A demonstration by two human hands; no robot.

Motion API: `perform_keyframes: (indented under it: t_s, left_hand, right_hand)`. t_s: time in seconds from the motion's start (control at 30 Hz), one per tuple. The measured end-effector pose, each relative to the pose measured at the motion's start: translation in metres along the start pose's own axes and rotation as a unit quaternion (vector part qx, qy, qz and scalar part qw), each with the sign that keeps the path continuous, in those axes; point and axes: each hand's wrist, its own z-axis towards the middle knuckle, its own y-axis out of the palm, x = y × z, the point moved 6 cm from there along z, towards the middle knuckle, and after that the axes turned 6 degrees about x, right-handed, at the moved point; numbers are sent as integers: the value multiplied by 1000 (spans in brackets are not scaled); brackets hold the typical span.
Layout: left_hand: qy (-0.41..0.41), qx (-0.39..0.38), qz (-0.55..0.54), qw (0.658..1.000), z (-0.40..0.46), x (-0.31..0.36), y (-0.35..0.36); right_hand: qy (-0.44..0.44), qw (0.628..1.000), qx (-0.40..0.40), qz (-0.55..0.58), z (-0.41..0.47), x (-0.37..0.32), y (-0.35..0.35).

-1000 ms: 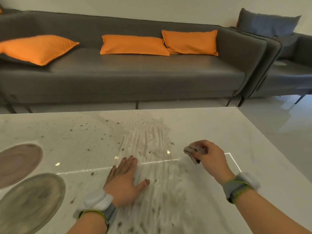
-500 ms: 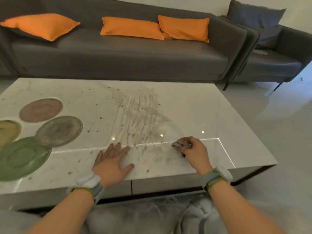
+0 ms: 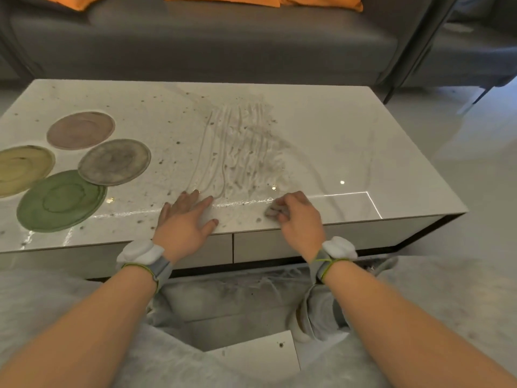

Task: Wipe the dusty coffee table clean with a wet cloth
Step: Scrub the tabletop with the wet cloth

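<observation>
The white glossy coffee table (image 3: pixel 349 130) carries a streaked patch of grey dust (image 3: pixel 240 147) in its middle, with dark specks scattered to the left. My right hand (image 3: pixel 299 217) grips a small bunched grey cloth (image 3: pixel 275 210) and holds it on the tabletop near the front edge. My left hand (image 3: pixel 187 219) lies flat, fingers spread, on the table just left of the dust streaks. Both wrists wear white and grey bands.
Several round plates sit at the table's left: a green plate (image 3: pixel 60 201), a grey plate (image 3: pixel 114 162), a brownish plate (image 3: pixel 80 130) and a yellowish plate (image 3: pixel 21 169). A grey sofa (image 3: pixel 223 43) with orange cushions stands behind. My knees are at the table's front.
The view has pulled back and tilted down. Both hands have slid toward the table's front edge, the right hand drawing the cloth with it.
</observation>
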Motion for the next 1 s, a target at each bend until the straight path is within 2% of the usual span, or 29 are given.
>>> perform_keyframes:
  t_s: [0.1,0.17,0.23,0.3,0.37,0.43,0.5,0.57,0.63,0.7,0.77,0.83,0.9,1.0]
  left_hand:
    - [0,4,-4,1000,0,-2,-1]
    - [3,3,-9,1000,0,-3,0]
    - [3,6,-14,1000,-1,-4,0]
    - [4,11,-17,1000,-1,-2,1]
    - [3,14,-23,1000,0,-1,2]
    - [4,9,-25,1000,2,-1,2]
    - [9,4,-27,1000,3,-2,1]
    - [10,7,-31,999,3,-4,-1]
    - [16,7,-34,999,2,-4,0]
    - [22,5,-30,999,0,-5,2]
    - [24,3,-31,999,0,-7,5]
    - [26,4,-33,999,1,-6,6]
    - [22,1,-33,999,1,-6,5]
    - [21,-7,-28,999,4,-5,2]
  right_hand:
    - [14,997,-45,61,1,-10,2]
    - [55,992,-5,111,6,3,-14]
    - [123,988,66,70,9,28,-33]
    - [178,980,87,-5,5,46,-41]
    - [158,983,79,-42,2,38,-31]
    - [93,992,59,-58,0,9,-10]
    - [21,999,14,-43,-6,-26,17]
    - [-14,999,-34,-13,-9,-50,34]
    - [18,998,-43,42,-4,-51,29]
    - [79,995,11,65,7,-31,8]
    - [143,987,66,27,17,-4,-15]
    - [171,982,76,-27,18,10,-22]
    - [140,987,67,-47,11,0,-10]
    - [16,999,22,-37,-3,-39,22]
